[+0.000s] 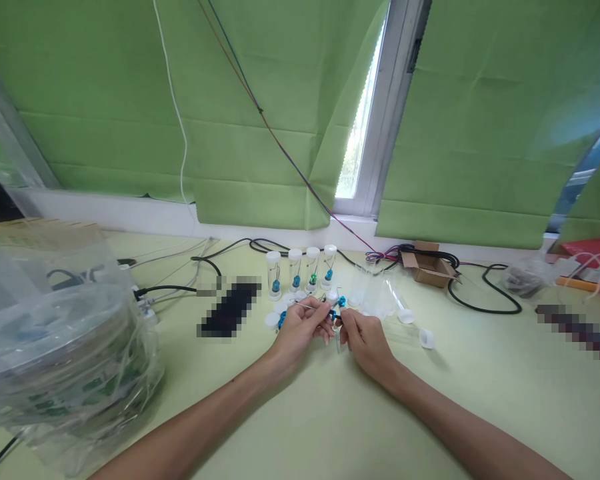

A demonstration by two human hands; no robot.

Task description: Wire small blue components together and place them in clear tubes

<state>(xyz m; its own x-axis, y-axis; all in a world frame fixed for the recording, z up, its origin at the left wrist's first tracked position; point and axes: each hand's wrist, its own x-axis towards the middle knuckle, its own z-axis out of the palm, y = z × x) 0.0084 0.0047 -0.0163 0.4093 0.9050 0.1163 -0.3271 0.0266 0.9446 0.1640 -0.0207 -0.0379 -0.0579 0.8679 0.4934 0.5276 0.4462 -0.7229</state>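
In the middle of the table my left hand (303, 328) and my right hand (364, 339) meet, fingers closed in pinches. Between their fingertips is a small blue part (334, 315) with a dark stem; its exact kind is too small to tell. A thin metal rod sticks out over my left fingers. Another blue part (342, 302) lies just behind my right fingertips, and one more blue part (282, 319) is left of my left hand, among white caps (271, 321). Behind stand several clear capped tubes (295, 270), with blue or green parts and bent wires inside.
Empty clear tubes (375, 293) lie right of my hands, with a white cap (427, 339). A small open cardboard box (429, 264) and black cables (485, 308) are behind. At left stands a plastic-wrapped reel (80, 373); a pixelated dark object (231, 309) lies nearer.
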